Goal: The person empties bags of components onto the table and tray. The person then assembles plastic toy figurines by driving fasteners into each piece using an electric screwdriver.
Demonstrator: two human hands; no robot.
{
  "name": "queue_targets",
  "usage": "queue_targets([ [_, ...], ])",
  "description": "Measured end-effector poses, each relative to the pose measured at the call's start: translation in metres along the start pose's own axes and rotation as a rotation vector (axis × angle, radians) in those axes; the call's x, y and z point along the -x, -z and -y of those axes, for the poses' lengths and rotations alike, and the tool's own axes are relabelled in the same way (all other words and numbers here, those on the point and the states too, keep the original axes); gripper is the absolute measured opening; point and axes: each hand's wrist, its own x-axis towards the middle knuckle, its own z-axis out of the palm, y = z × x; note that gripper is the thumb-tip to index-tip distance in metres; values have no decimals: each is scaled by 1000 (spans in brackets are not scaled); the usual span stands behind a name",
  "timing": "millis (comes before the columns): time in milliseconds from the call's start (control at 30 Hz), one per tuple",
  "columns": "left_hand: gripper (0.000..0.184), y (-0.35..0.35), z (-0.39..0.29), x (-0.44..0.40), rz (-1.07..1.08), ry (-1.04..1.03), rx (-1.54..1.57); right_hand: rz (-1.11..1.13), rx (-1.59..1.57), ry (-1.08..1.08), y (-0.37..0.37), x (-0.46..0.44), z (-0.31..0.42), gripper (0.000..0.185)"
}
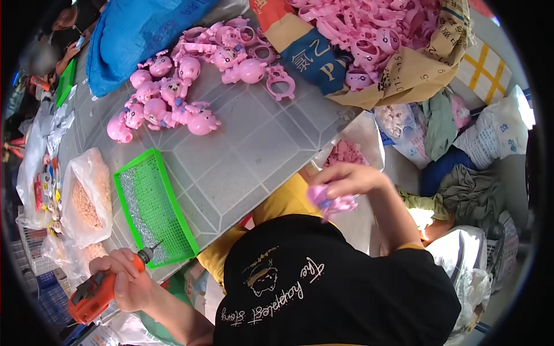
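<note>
Grey tabletop [222, 167] nearby, left grip [130, 284] clasps drill [93, 299], right grip [355, 180] pink plastic [340, 205]

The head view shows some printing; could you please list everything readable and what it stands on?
"The happiest": black shirt
"氯乙": paper sack
"P": the same sack
Too small, creased or blurred to read surely: the shirt's other lettering, the paper sack's remaining print, and marks on the blue bag and white sack.

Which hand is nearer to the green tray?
Left. The left hand, gripping the orange drill, is beside the near end of the green tray; the right hand, holding a pink piece, is farther right, beyond the edge of the table.
</note>
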Motion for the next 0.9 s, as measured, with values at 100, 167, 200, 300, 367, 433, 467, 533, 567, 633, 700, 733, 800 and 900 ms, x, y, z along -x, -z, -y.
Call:
queue_targets([
  [100, 32, 10, 5, 5, -27, -4, -39, -733, 237, -447, 44, 35, -27, 58],
  [167, 32, 12, 9, 7, -35, -5, -59, -927, 581, -325, 97, 49, -102, 60],
  [200, 32, 11, 9, 7, -33, 3, -57, -994, 594, -351, 120, 52, -130, 57],
  [300, 35, 7, 11, 8, -22, 17, -50, -911, 790, -769, 143, 38, -161, 57],
  [367, 37, 15, 11, 13, -13, 18, -33, -989, 1035, -837, 147, 13, -182, 57],
  [433, 38, 15, 11, 16, -11, 18, -21, -975, 903, -460, 177, -29, -211, 58],
  [467, 38, 15, 11, 18, -42, 30, -27, -946, 822, -337, 184, -52, -213, 57],
  [533, 35, 15, 10, 20, -35, 35, -45, -896, 678, -285, 185, -93, -209, 55],
  [567, 34, 14, 9, 22, -54, 37, -54, -880, 617, -294, 183, -109, -205, 54],
  [633, 32, 10, 7, 26, -98, 43, -71, -861, 531, -335, 180, -129, -199, 54],
  [700, 32, 11, 6, 31, -104, 39, -83, -842, 451, -359, 175, -138, -197, 54],
  [733, 32, 10, 5, 33, -108, 41, -96, -833, 412, -365, 171, -141, -198, 54],
  [800, 36, 8, 6, 37, -157, 46, -100, -826, 336, -371, 163, -140, -199, 55],
  [900, 34, 30, 4, 36, -43, 62, -69, -807, 206, -413, 146, -118, -195, 58],
])
